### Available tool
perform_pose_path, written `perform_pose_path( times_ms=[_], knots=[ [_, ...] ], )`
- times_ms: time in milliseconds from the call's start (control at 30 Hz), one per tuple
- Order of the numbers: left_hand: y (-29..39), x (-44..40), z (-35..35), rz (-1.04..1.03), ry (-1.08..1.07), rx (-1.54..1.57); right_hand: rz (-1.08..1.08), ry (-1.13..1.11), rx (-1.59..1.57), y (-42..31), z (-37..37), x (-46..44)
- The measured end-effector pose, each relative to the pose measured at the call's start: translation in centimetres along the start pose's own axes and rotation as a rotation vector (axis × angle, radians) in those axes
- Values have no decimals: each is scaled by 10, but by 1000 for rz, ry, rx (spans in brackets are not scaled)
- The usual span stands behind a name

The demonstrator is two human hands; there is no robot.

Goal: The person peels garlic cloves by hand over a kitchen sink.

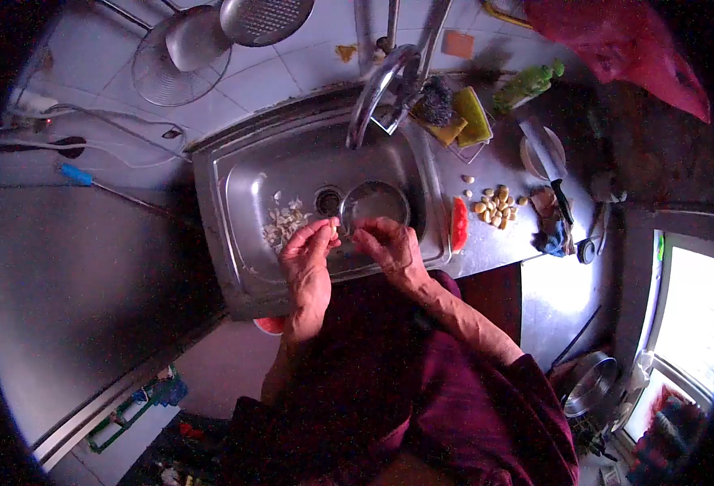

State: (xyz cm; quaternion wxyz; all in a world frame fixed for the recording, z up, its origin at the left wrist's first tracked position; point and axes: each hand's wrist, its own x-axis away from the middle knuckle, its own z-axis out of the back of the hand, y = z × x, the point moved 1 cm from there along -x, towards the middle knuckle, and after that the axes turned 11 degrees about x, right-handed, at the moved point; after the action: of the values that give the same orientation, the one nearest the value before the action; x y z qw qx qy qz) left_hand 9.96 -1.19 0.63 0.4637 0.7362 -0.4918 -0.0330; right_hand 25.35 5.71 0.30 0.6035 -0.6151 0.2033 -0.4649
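Over the front of the steel sink [243, 174], my left hand [306, 263] pinches a small pale garlic clove [334, 232] between thumb and fingertips. Just to its right, my right hand [393, 251] has its thumb and fingers drawn together; anything between them is too small to make out. Below the hands, pale garlic skins [284, 220] lie scattered in the basin, left of the drain [328, 200]. A round bowl [383, 193] sits in the basin, partly hidden by my right hand. Peeled garlic cloves [498, 206] lie in a heap on the counter to the right.
A chrome faucet [373, 93] arches over the sink's back edge. On the right counter lie a red elongated object [460, 223], a knife [549, 162] across a small bowl, a sponge rack [472, 121] and a green bottle [525, 87]. Strainers [180, 69] hang at the back left.
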Motion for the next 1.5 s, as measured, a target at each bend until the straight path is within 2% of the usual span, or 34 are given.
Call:
perform_pose_path(
  times_ms=[67, 100, 167, 433, 700, 800, 1067, 1300, 1433, 1500],
  knots=[
    [4, 2, -4, -133, -60, -290, 30, 18, -49, 0, -3, -1],
    [6, 4, -8, -132, -61, -290, 62, 34, -98, 0, -4, -2],
    [9, 7, -14, -202, -82, -522, 24, -20, -123, 9, -8, -4],
    [-4, 2, 2, -314, -201, -601, -71, -102, -206, 19, -12, -5],
    [-2, 9, -6, -335, -174, -672, -93, -127, -591, 18, -17, -7],
    [-4, 8, -4, -329, -172, -649, -64, -129, -582, 19, -18, -8],
    [-8, 3, -1, -135, -102, -395, -128, -124, -623, 6, -14, -5],
    [-5, 5, -6, -183, -105, -491, -96, -120, -575, 12, -13, -6],
    [-3, 6, -7, -277, -132, -602, -82, -92, -566, 12, -15, -6],
    [-3, 7, -6, -293, -145, -637, -76, -87, -464, 13, -16, -8]
  ],
)
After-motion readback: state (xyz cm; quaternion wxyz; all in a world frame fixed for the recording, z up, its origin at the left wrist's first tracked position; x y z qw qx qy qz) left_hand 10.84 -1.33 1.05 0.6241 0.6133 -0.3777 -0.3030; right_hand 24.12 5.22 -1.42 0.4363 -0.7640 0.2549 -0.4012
